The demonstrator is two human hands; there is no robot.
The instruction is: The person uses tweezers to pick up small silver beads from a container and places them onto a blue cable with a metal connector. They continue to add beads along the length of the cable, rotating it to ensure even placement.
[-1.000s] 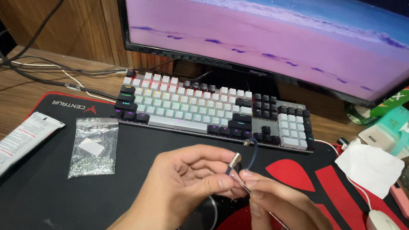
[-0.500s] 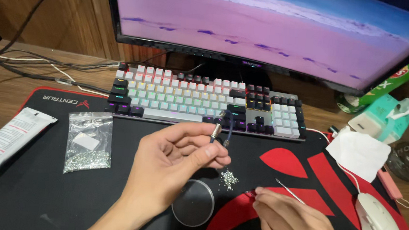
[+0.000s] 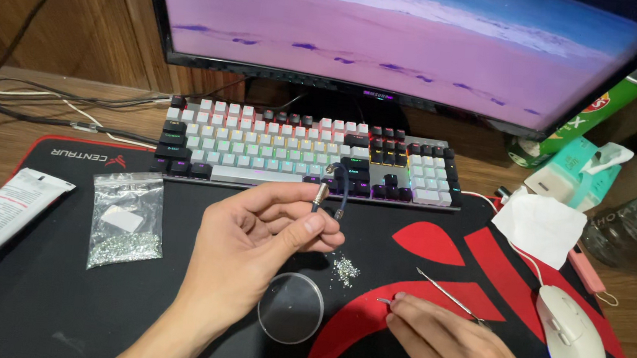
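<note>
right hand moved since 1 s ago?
Yes. The right hand has dropped away from the left hand to the red-and-black desk mat, now lying right of the small pile of crystals.

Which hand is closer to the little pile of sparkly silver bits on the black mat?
It looks like the left. The left hand, holding a short dark cable, sits just up-left of the small pile of silvery bits. The right hand, holding a thin metal pick, rests lower right, a little farther.
</note>
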